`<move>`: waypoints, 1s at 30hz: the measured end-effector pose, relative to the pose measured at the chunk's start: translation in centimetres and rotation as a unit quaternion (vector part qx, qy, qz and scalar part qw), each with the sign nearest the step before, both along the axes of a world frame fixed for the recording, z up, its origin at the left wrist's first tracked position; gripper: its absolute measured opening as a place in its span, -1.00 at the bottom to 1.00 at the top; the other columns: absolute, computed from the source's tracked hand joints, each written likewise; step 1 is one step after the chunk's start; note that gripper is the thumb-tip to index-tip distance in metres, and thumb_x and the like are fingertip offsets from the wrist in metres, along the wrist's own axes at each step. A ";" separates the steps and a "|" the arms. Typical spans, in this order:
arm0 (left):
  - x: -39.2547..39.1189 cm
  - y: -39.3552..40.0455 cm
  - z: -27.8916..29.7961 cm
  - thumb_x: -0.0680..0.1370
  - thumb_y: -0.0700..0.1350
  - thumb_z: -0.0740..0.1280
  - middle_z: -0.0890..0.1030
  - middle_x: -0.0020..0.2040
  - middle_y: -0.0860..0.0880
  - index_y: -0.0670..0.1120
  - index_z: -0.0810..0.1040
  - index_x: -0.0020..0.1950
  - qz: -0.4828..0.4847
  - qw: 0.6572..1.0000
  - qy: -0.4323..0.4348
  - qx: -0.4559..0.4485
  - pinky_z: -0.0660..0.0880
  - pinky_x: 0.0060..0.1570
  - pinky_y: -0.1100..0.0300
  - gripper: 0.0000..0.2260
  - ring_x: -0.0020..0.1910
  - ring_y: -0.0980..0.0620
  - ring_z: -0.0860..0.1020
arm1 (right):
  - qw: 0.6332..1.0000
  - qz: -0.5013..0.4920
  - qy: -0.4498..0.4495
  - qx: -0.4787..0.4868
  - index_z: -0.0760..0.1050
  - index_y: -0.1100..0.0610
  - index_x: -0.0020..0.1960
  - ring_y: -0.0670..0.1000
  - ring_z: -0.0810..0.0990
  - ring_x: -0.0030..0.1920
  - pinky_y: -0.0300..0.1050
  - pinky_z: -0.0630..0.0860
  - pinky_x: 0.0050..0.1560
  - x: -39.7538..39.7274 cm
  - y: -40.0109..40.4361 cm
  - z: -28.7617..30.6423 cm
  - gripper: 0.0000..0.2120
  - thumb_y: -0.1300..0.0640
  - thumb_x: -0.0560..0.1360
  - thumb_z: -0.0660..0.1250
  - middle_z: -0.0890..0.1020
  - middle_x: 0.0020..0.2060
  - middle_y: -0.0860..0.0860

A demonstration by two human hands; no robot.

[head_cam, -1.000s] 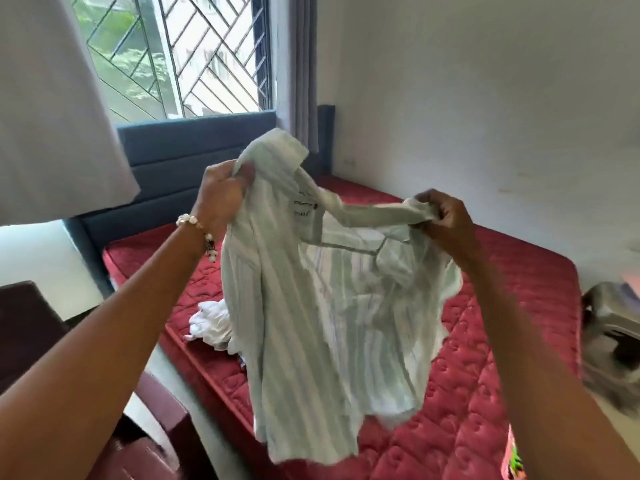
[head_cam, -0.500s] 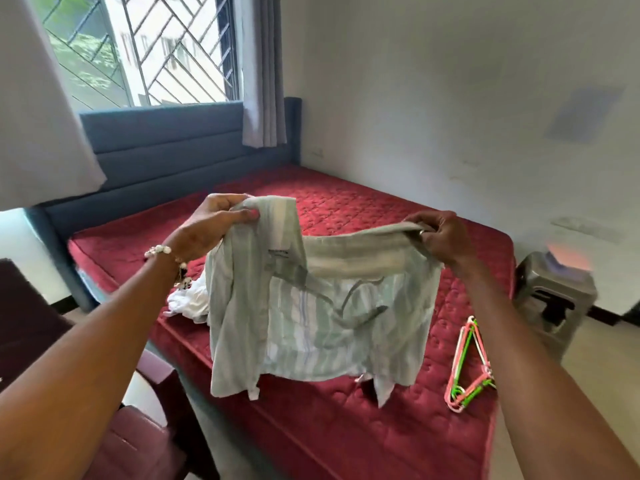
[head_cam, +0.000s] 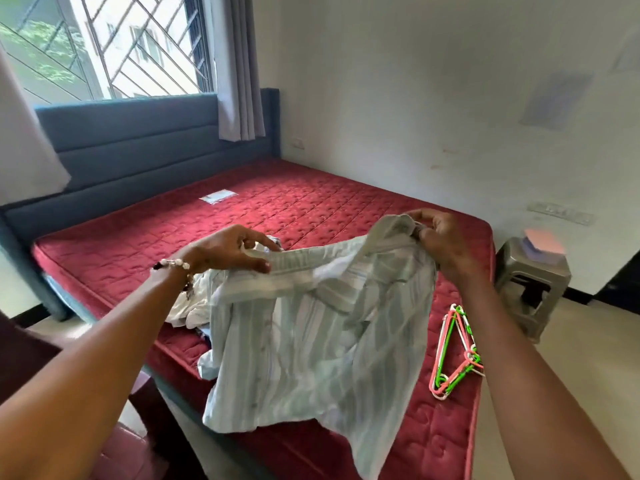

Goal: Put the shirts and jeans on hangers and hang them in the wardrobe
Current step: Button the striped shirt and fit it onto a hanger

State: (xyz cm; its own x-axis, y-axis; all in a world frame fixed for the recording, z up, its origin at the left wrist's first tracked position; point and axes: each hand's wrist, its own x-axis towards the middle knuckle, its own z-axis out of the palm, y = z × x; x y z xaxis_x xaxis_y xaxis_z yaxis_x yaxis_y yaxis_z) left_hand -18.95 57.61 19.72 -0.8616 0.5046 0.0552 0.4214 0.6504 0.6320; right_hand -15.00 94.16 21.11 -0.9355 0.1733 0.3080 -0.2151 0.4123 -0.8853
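The striped shirt [head_cam: 311, 341] hangs over the near edge of the bed [head_cam: 311, 206], its top edge stretched between both hands. The left hand [head_cam: 225, 252] pinches one end, the right hand [head_cam: 441, 240] grips the bunched collar. Hangers [head_cam: 455, 355] lie just right of it; white clothes [head_cam: 188, 306] sit behind.

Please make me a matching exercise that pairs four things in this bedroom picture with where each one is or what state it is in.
Things:
1. striped shirt
2. hangers
3. white garment
4. stool

Places or states:
A. standing on the floor beside the bed's right side
B. held up by left hand and right hand
C. lying in a bunch on the mattress near its right edge
D. crumpled on the mattress under the left wrist

Pairs: 1-B, 2-C, 3-D, 4-A
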 end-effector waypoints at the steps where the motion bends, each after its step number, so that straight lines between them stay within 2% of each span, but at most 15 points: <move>1: -0.8 0.1 -0.9 0.20 0.30 0.50 0.41 -0.37 0.23 0.19 0.64 -0.01 0.022 0.998 0.031 -0.049 0.28 -0.34 0.31 -0.58 -0.36 0.24 0.40 | 1.000 0.003 0.005 -0.009 0.62 0.19 -0.03 -0.09 0.57 -0.22 -0.24 0.52 -0.21 -0.1 0.0 -0.1 -0.78 0.37 0.46 0.25 0.65 -0.15 0.04; 5: -2.3 1.0 -3.3 0.42 -0.09 0.49 0.56 -0.23 -0.03 -0.07 0.70 -0.02 0.107 0.973 0.176 -0.102 0.17 -0.20 0.20 -0.84 -0.12 -0.09 0.52 | 0.994 0.086 -0.055 0.026 0.66 0.10 0.04 0.09 0.62 -0.17 -0.07 0.54 -0.07 -0.2 0.9 -1.2 -0.83 0.18 0.44 0.45 0.70 -0.09 0.03; 8: -2.7 1.0 -4.3 0.49 -0.17 0.41 0.58 -0.29 -0.04 -0.15 0.68 -0.09 0.190 0.978 0.089 -0.004 0.26 -0.31 0.20 -0.92 -0.30 0.03 0.47 | 0.968 0.173 -0.122 0.133 0.57 -0.15 0.20 -0.16 0.58 0.14 -0.07 0.47 0.25 0.4 1.4 -1.5 -0.49 -0.08 0.27 0.55 0.60 0.16 -0.24; 11: -2.8 2.0 -4.7 0.56 -0.26 0.29 0.48 -0.38 0.03 -0.13 0.59 -0.25 0.238 0.954 -0.080 0.162 0.31 -0.46 0.29 -0.80 -0.41 0.11 0.38 | 0.867 0.127 -0.142 0.461 0.24 -0.47 0.35 -0.16 0.47 0.26 -0.03 0.43 0.27 0.4 0.8 -2.6 -0.16 -0.46 0.10 0.42 0.48 0.26 -0.33; 13: -2.8 2.7 -4.8 0.58 -0.25 0.24 0.49 -0.35 -0.01 -0.09 0.54 -0.28 0.241 0.940 -0.100 0.219 0.33 -0.44 0.26 -0.75 -0.38 0.06 0.40 | 0.791 0.070 -0.106 0.599 0.06 -0.50 0.40 -0.07 0.55 0.13 -0.03 0.51 0.03 0.1 0.7 -4.0 -0.11 -0.56 0.13 0.30 0.58 0.11 -0.19; 14: -2.6 2.9 -4.6 0.59 -0.22 0.24 0.51 -0.30 -0.02 -0.09 0.54 -0.23 0.236 0.938 -0.094 0.234 0.35 -0.40 0.25 -0.79 -0.33 0.05 0.43 | 0.777 0.055 -0.073 0.623 0.05 -0.48 0.41 -0.04 0.58 0.05 -0.06 0.51 -0.07 -0.1 0.7 -4.8 -0.15 -0.53 0.20 0.29 0.59 0.02 -0.14; 15: -2.3 3.1 -4.3 0.59 -0.17 0.26 0.54 -0.22 -0.01 -0.09 0.56 -0.14 0.218 0.939 -0.087 0.250 0.39 -0.34 0.25 -0.85 -0.27 0.05 0.46 | 0.789 0.045 -0.037 0.611 0.13 -0.44 0.41 -0.02 0.60 0.00 -0.07 0.52 -0.11 -0.2 0.9 -5.5 -0.24 -0.46 0.27 0.32 0.61 -0.02 -0.12; 16: -2.0 3.1 -4.0 0.58 -0.11 0.30 0.58 -0.13 0.00 -0.06 0.58 -0.02 0.185 0.945 -0.079 0.257 0.43 -0.25 0.27 -0.92 -0.19 0.07 0.51 | 0.835 0.036 -0.006 0.549 0.29 -0.37 0.38 -0.02 0.63 -0.03 -0.07 0.57 -0.12 -0.4 1.2 -6.1 -0.37 -0.36 0.35 0.37 0.65 -0.03 -0.12; 18: -1.4 3.0 -3.3 0.50 -0.02 0.41 0.59 0.02 0.07 0.07 0.53 0.23 0.098 0.970 -0.058 0.213 0.45 -0.14 0.31 -0.69 -0.10 0.10 0.53 | 0.922 0.011 0.023 0.386 0.59 -0.20 0.17 -0.04 0.68 -0.07 -0.03 0.62 -0.09 -0.8 2.0 -7.1 -0.68 -0.12 0.42 0.44 0.70 -0.04 -0.14; 20: -1.2 2.7 -3.4 0.37 0.07 0.51 0.47 0.14 0.14 0.19 0.35 0.41 0.017 1.000 0.013 0.008 0.36 -0.03 0.28 -0.35 0.00 0.13 0.42 | 0.960 -0.011 -0.004 0.278 0.68 -0.06 0.01 -0.05 0.68 -0.09 0.02 0.62 -0.04 -1.5 2.8 -8.0 -0.84 0.03 0.42 0.48 0.72 -0.10 -0.10; 22: -1.3 2.5 -4.6 0.25 0.20 0.54 0.35 0.17 0.10 0.26 0.13 0.50 -0.042 0.958 0.131 -0.253 0.34 0.02 0.18 -0.09 0.03 0.11 0.34 | 0.984 -0.032 -0.045 0.170 0.69 0.00 -0.09 -0.06 0.66 -0.12 -0.02 0.60 0.02 -1.9 2.9 -8.7 -0.93 0.11 0.44 0.47 0.72 -0.16 -0.08; 24: -1.2 2.3 -6.7 0.32 0.11 0.47 0.37 0.13 -0.01 0.25 0.09 0.50 -0.035 0.894 0.262 -0.362 0.44 0.01 0.06 -0.15 0.02 0.00 0.42 | 0.993 -0.043 -0.060 0.093 0.66 0.03 -0.17 -0.06 0.60 -0.20 -0.12 0.54 -0.06 -2.3 2.8 -8.8 -0.92 0.16 0.48 0.43 0.67 -0.25 -0.09; 25: -1.3 2.2 -7.5 0.37 -0.04 0.42 0.41 0.12 -0.06 0.19 0.17 0.48 -0.016 0.882 0.311 -0.354 0.47 -0.02 0.01 -0.26 0.02 -0.06 0.49 | 0.994 -0.046 -0.064 0.072 0.65 0.11 -0.19 -0.05 0.55 -0.25 -0.14 0.49 -0.13 -2.4 2.8 -8.7 -0.89 0.19 0.50 0.39 0.63 -0.29 -0.04; 27: -1.8 2.0 -8.2 0.38 -0.27 0.27 0.52 0.02 -0.12 0.05 0.39 0.32 0.026 0.909 0.344 -0.234 0.50 -0.14 0.00 -0.47 -0.08 -0.16 0.57 | 0.994 -0.053 -0.094 0.004 0.57 0.28 -0.30 -0.07 0.43 -0.37 -0.14 0.36 -0.27 -2.7 3.1 -8.9 -0.75 0.25 0.54 0.31 0.52 -0.34 0.08; 30: -2.1 2.6 -6.8 0.36 -0.40 0.28 0.65 -0.15 -0.13 -0.12 0.63 0.02 0.089 0.969 0.228 -0.006 0.45 -0.21 0.23 -0.67 -0.17 -0.13 0.62 | 0.983 -0.098 -0.142 0.053 0.54 0.21 -0.34 -0.01 0.46 -0.40 -0.11 0.37 -0.31 -3.4 3.7 -10.3 -0.70 0.11 0.53 0.30 0.55 -0.38 0.16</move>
State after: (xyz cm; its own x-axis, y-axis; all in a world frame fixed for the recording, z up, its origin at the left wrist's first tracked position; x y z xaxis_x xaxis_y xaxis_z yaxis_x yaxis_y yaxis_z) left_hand -21.01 60.25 12.93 -0.8225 0.3527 0.4461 0.5352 0.7453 0.3976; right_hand -18.42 97.83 10.77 -0.9379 0.3408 0.0647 0.1284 0.5142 -0.8480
